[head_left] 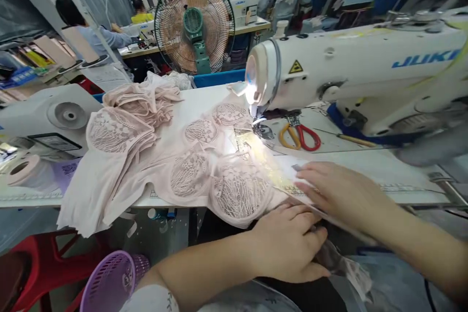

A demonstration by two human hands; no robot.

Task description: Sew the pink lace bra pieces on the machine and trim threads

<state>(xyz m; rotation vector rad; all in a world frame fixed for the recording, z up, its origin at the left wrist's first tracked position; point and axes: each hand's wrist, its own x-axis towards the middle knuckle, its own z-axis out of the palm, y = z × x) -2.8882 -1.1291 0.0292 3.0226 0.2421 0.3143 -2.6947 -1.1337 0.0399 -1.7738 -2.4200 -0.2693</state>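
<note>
A pale pink lace bra [241, 190] lies across the machine bed, its cups toward me and its far part near the needle of a white sewing machine [351, 68]. My left hand [288, 243] is closed on the bra's band at the table's front edge, with sheer cloth [332, 256] hanging below it. Stretched out over the band, my right hand [332, 190] has its fingers slightly apart. A small grey piece [297, 167] shows at its fingertips; its kind is unclear. More lace bras join this one on the left.
Stacked bra pieces [117, 131] hang over the front edge. Red-and-yellow-handled scissors [300, 136] and a thin wooden-handled tool [356, 140] lie under the machine arm. A fan [193, 24] stands behind; a purple basket [109, 280] and red stool [44, 263] are below. A person [91, 29] sits beyond.
</note>
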